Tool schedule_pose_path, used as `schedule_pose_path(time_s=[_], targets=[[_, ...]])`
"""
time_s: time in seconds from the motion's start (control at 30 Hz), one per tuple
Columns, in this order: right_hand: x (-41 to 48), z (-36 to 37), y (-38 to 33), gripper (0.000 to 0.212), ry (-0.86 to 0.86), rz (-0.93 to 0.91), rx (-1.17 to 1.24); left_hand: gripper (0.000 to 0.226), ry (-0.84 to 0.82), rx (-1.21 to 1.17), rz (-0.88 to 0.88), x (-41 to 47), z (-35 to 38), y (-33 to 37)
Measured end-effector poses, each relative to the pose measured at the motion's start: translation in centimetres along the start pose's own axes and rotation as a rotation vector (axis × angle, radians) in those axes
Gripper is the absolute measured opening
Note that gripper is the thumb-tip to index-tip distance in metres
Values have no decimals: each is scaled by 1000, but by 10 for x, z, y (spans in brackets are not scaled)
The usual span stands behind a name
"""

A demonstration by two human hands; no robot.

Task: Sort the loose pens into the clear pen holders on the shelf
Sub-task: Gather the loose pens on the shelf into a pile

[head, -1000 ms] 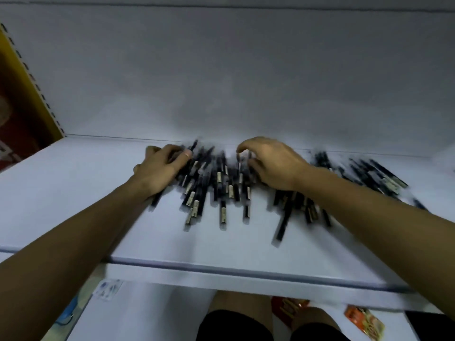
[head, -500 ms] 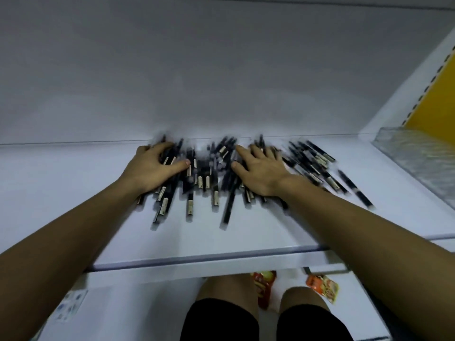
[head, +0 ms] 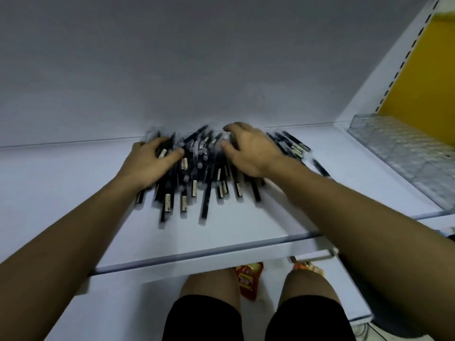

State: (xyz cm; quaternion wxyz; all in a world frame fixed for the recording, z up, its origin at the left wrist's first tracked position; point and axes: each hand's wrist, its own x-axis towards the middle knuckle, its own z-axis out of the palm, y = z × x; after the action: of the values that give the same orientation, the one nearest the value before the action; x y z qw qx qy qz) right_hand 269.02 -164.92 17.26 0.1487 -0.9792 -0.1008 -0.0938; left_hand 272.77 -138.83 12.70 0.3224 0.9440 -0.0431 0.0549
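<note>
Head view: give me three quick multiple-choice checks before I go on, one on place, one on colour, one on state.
1. Where is the clear pen holder relative to the pens?
A. At the right end of the shelf
B. At its left end
C. On the floor

2. What colour is the panel behind the holder?
A. Green
B. Yellow
C. Red

3. What are the left hand and right hand doing?
A. Both lifted clear
B. One grips the holder
C. Both on the pens

Answers:
1 A, the holder sits right of the pens, apart from them.
2 B, yellow shows above the holder.
3 C, both hands lie on the pens with fingers bent.
</note>
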Motion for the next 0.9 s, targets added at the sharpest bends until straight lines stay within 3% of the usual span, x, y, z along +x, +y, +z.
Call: schedule_pose_path(time_s=[0.1, 0.2, 0.33, 0.47, 0.77, 0.9], targets=[[-4, -20, 37, 57, -41, 201, -120, 89, -18, 4, 12, 2, 1, 2], [-9, -32, 79, 94, -235, 479, -104, 89, -13, 10, 15, -2, 2, 3], [-12, -20, 90, 120, -297, 498, -48, 87, -8, 17, 25, -2, 3, 5], [-2, -4, 67, 110, -193, 452, -80, 87, 6, 19, 20, -3, 4, 5], [23, -3, 59, 76, -226, 335, 122, 90, -12, 1, 36, -3, 4, 1], [19, -31, 57, 89, -337, 361, 164, 88, -23, -12, 49, -5, 2, 0]])
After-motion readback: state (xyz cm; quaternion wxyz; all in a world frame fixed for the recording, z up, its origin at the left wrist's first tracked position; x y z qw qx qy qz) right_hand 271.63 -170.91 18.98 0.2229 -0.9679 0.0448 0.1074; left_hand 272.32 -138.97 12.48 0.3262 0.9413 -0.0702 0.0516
